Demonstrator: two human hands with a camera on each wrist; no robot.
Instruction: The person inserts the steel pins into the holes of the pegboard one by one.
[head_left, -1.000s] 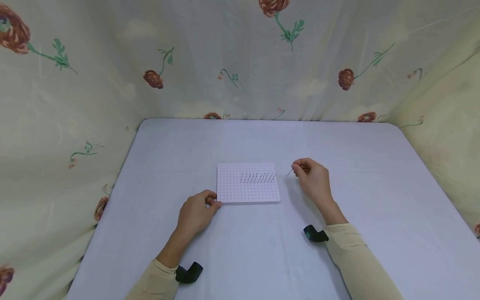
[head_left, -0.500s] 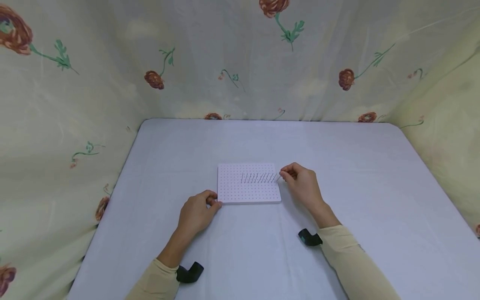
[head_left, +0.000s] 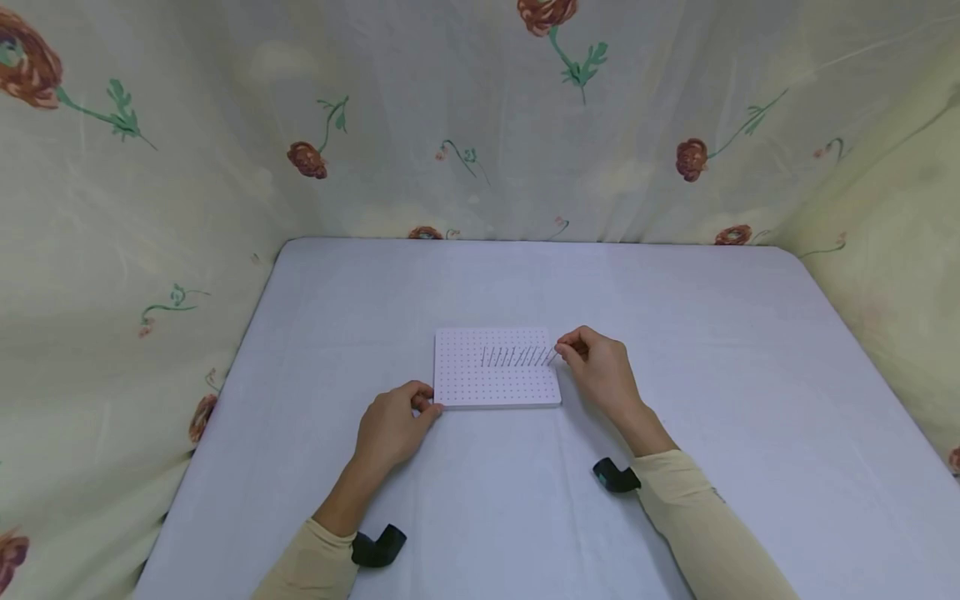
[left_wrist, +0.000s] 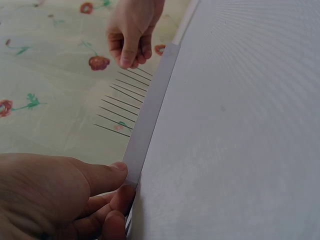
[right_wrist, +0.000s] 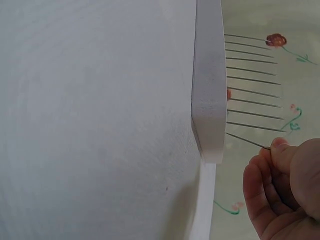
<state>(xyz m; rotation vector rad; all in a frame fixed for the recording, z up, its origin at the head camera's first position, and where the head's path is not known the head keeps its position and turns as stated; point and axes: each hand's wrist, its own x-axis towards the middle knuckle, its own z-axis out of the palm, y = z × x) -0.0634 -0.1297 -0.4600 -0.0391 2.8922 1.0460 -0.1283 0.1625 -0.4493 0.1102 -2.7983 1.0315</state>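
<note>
A white pegboard (head_left: 468, 385) with a grid of small holes lies on the table. A row of several thin metal pins (right_wrist: 254, 80) stands up out of it, reaching to its right side. My left hand (head_left: 393, 423) holds the board's near left corner, thumb along the front edge and fingers at the left side. At the board's right edge, my right hand (head_left: 600, 371) pinches one more metal pin (right_wrist: 250, 142) by its upper end between thumb and fingertips. That pin slants, with its lower tip right at the board's surface beside the end of the row.
The table (head_left: 360, 300) has a white cover and rounded far corners. A flowered curtain (head_left: 480, 117) hangs behind it and along both sides. Black wrist-camera mounts (head_left: 378, 546) jut from both sleeves close over the table.
My right hand has moved left and slightly down, bringing the pinched pin from beside the board to the right end of the row. My left hand has stayed at the corner.
</note>
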